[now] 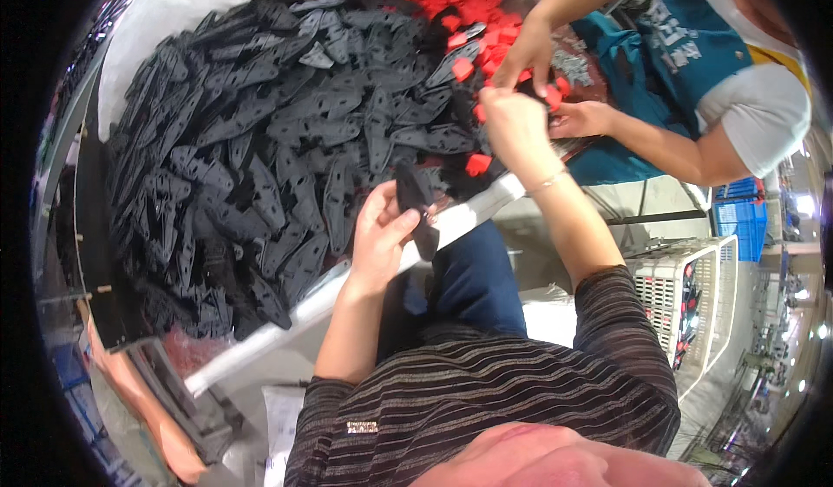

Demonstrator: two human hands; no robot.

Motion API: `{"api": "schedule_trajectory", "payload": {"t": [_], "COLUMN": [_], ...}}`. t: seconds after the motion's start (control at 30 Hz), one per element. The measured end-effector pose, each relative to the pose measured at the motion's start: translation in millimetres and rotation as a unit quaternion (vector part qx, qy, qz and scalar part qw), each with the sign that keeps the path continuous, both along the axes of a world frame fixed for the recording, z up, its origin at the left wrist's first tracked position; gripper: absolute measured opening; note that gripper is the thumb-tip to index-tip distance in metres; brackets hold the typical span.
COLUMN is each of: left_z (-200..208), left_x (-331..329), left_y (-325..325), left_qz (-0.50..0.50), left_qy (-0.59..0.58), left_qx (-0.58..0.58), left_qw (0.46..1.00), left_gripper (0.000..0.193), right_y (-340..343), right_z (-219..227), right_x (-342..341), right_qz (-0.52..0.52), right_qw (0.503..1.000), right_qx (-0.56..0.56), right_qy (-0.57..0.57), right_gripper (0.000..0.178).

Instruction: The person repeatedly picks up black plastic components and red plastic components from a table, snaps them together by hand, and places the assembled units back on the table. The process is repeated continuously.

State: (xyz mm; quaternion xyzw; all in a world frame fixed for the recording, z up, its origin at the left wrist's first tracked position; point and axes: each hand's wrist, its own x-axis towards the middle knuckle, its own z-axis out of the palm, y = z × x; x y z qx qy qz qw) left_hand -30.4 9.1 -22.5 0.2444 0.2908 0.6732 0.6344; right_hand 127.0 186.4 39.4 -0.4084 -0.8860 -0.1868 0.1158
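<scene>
My left hand (379, 231) is closed around a long, dark plastic part (416, 209), held upright at the near edge of the heap. Small copper-coloured bits show beside that part. My right hand (521, 136) reaches over the right end of the table, fingers curled, beside the small red plastic pieces (462, 69). Whatever lies in its fingers is hidden. Close by, a co-worker's hands (583, 119) are at a red piece (553, 97). A large heap of dark grey, elongated plastic parts (312, 114) spreads to my left.
A white table edge (304, 313) runs between me and the heap. The co-worker in a teal apron (668, 62) sits at the right. A white slatted basket (720, 296) holding dark and red parts stands at right, near blue crates (739, 222). Another person's arm (143, 392) shows lower left.
</scene>
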Motion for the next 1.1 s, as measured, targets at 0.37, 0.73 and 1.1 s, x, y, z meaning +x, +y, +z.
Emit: {"api": "schedule_trajectory", "payload": {"t": [0.37,0.73,1.1], "left_z": [4.4,-1.8,22.8], "left_x": [3.2,-0.1,19.8], "left_y": [3.3,-0.7,-29.8], "left_qz": [0.038,0.040,0.141], "left_qy": [-0.014,-0.008,0.010], "left_qx": [0.032,0.016,0.010], "left_qw": [0.999,0.999,0.990], "left_gripper": [0.034,0.035,0.029], "right_y": [42.3,-50.5,-146.5], "right_z": [-38.0,5.0,-22.6], "right_x": [-23.4,4.8,-4.8], "right_qz": [-0.088,0.186,0.111], "right_qw": [0.988,0.889,0.480], "right_qx": [0.032,-0.237,-0.525], "right_qy": [-0.126,0.345,0.694], "right_gripper": [0.019,0.022,0.019]}}
